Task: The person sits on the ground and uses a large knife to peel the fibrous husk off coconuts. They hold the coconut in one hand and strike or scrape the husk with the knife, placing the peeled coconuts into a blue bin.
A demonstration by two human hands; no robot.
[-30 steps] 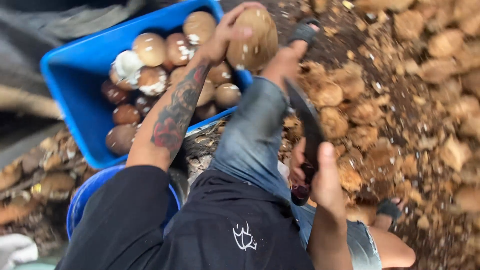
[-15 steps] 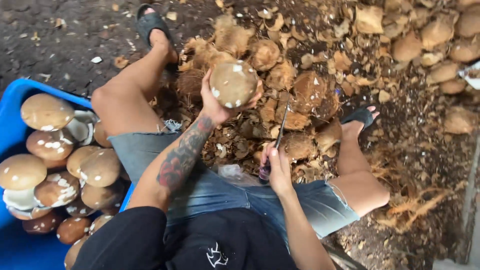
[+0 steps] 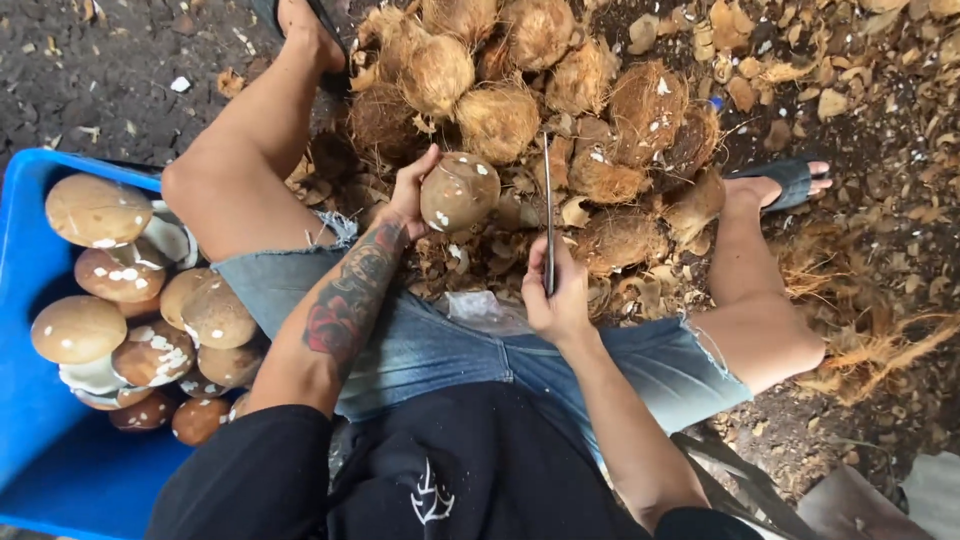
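At your left, the blue tub [image 3: 40,440] holds a heap of peeled brown coconuts [image 3: 130,300]. Ahead, between your legs, lies a pile of husked coconuts [image 3: 540,90]. Your left hand [image 3: 408,195] is closed around a peeled coconut [image 3: 458,192], held above your knees. Your right hand [image 3: 555,300] is clamped on a knife [image 3: 548,200], blade pointing away, just beside that coconut.

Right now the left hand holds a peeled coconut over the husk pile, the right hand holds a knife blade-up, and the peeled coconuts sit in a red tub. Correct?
Not quite: the tub is blue, not red, as the head view shows. The rest stands: the left hand holds a peeled coconut over the husk pile, and the right hand holds a knife blade-up.
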